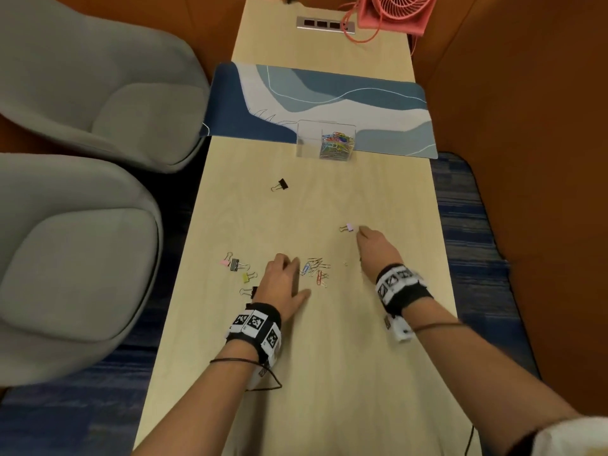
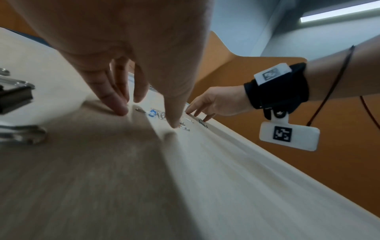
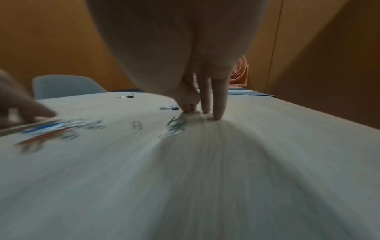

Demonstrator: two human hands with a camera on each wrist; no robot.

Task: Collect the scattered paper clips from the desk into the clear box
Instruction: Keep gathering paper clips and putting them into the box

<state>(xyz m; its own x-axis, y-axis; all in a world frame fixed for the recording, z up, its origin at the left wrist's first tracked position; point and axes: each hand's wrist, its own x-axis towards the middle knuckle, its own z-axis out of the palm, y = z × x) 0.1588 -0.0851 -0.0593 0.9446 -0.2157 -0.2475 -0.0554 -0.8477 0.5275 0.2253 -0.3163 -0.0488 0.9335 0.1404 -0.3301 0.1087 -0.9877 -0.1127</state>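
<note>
The clear box stands at the desk mat's near edge and holds a heap of coloured paper clips in its right half. A loose pile of paper clips lies mid-desk. My left hand rests just left of that pile, with straight fingers pressing the desk beside the clips. My right hand lies further right, and its straight fingertips touch the desk. Just before them lie a green paper clip and a small pale one. Neither hand holds anything.
A lilac binder clip lies at my right fingertips. A black binder clip sits further back. Several binder clips lie left of my left hand. Grey chairs flank the desk's left edge; a pink fan stands at the far end.
</note>
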